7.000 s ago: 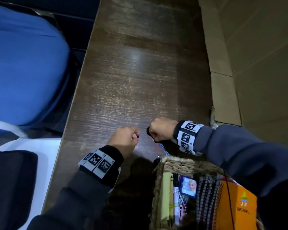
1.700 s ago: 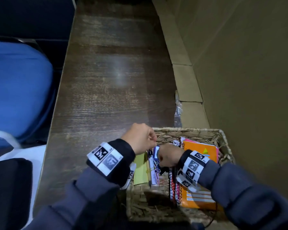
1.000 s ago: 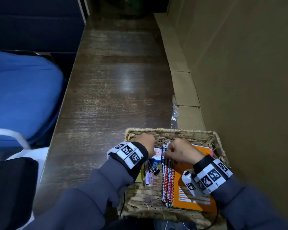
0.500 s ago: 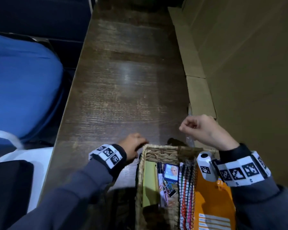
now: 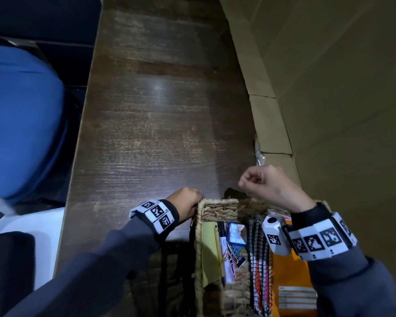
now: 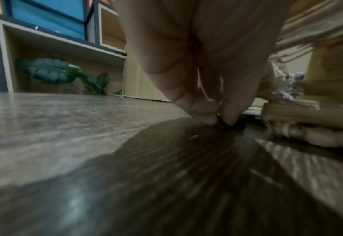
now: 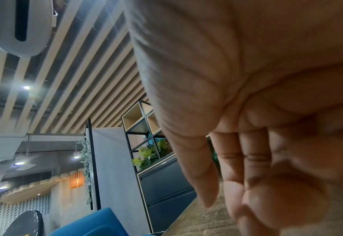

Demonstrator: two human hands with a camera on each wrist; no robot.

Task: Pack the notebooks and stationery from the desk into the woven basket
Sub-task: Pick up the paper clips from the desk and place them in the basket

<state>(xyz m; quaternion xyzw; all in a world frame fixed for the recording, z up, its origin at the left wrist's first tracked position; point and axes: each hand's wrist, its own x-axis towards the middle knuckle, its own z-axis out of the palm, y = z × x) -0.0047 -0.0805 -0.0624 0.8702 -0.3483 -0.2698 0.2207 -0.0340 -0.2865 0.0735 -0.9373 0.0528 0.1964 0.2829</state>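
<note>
A: Starting close in, what is sitting in the basket (image 5: pixel 217 208)?

B: An orange spiral notebook (image 5: pixel 293 280) is lying along its right side, with more spiral-bound books (image 5: pixel 260 259) beside it. A pen (image 5: pixel 222 250), coloured paper clips (image 5: pixel 234 253) and a yellow pad (image 5: pixel 209 248) are filling the left side, with a small picture card (image 5: pixel 237 233) above the clips.

A: And the hands?

B: The left hand (image 5: pixel 185 203) is resting low on the desk (image 5: pixel 160 124), just beside the basket's far left corner. In the left wrist view, its thumb and fingertip (image 6: pixel 205 115) are pinching something small and dark (image 6: pixel 224 126) against the wood; I am guessing a binder clip, but it is too blurred to say. The right hand (image 5: pixel 272 188) is hovering over the far rim, fingers curled loosely toward the thumb and holding nothing.

A: Anything beyond that?

B: A dark little thing (image 5: pixel 232 193) is lying on the desk just past the rim, under the right hand. Farther along I am seeing only bare wood.

A: So which step is this?

B: Gathering the last loose bits, I think; packing looks nearly done. Next, the left hand needs to lift its pinch over the rim and let go inside, while the right hand is well placed to pick up the dark piece.
</note>
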